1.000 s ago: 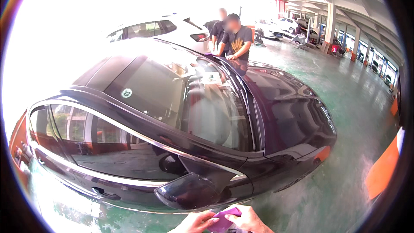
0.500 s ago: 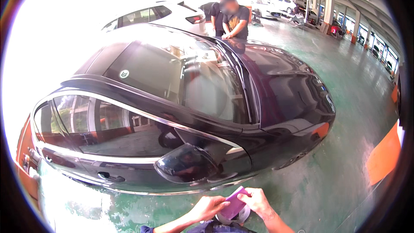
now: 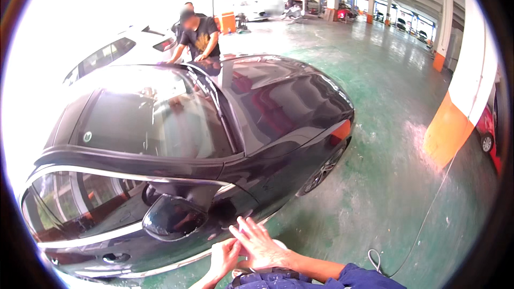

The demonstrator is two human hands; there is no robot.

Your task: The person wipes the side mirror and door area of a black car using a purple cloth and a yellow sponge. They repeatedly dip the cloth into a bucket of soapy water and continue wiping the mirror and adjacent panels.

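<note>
Head view, only one we have: our left hand (image 3: 224, 257) and right hand (image 3: 262, 249) are together at the lower edge, in front of our blue clothing (image 3: 353, 278). Left fingers are bent, tips meeting or overlapping the right hand; we can't tell if they pinch anything. Right fingers are stretched out, slightly apart, back of the hand toward us; palm side hidden. A pale thing (image 3: 280, 244) shows behind the right hand, too covered to identify. Nearest big thing is the black car (image 3: 209, 167), filling left and centre, nose to the right. Its side mirror (image 3: 174, 218) sits just up and left of our hands in view; hood (image 3: 278, 96) is beyond, front wheel (image 3: 324, 171) right of them. Round sticker (image 3: 87, 137) on the glass. Across the car, a co-worker in a dark printed T-shirt (image 3: 203, 37) leans in, hands at the base of the windshield; second person (image 3: 189, 6) mostly hidden behind. White car (image 3: 128, 53) behind the black one. On our right: white-and-orange pillar (image 3: 460, 101), thin cable (image 3: 431, 211) on the green floor (image 3: 385, 144), red car (image 3: 486, 134) at the rim.
</note>
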